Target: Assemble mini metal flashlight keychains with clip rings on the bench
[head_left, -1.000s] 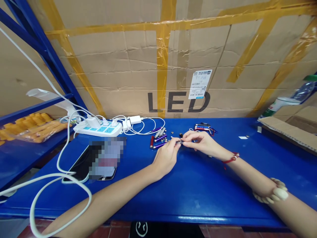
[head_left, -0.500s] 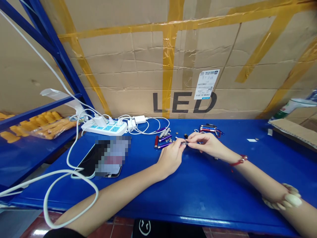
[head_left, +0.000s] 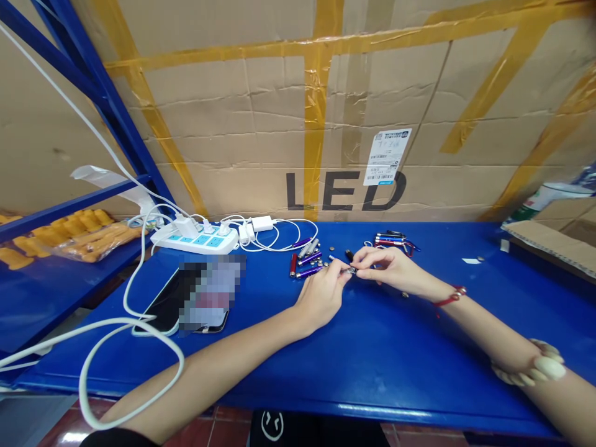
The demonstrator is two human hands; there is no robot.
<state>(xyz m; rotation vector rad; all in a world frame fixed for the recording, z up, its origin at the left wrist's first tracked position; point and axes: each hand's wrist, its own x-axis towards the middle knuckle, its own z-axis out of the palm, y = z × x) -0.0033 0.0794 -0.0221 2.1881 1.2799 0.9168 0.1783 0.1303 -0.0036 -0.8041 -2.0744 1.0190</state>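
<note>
Two hands met just right of and below the frame's centre, over the bench [head_left: 372, 357]: the left hand [head_left: 321, 297] and right hand [head_left: 390, 268] both pinched a small shiny part [head_left: 352, 270] at their fingertips. Little had changed in the last half second; the pinch held, suggesting the fine fingerwork was unfinished. The part's long axis seemed to run roughly left to right; fingers hid which end was its front.

Tiny part [head_left: 352, 270] btwn L fingers [head_left: 335, 268] & R fingers [head_left: 367, 273] (blurry), above blue tbl [head_left: 372, 354]
</note>
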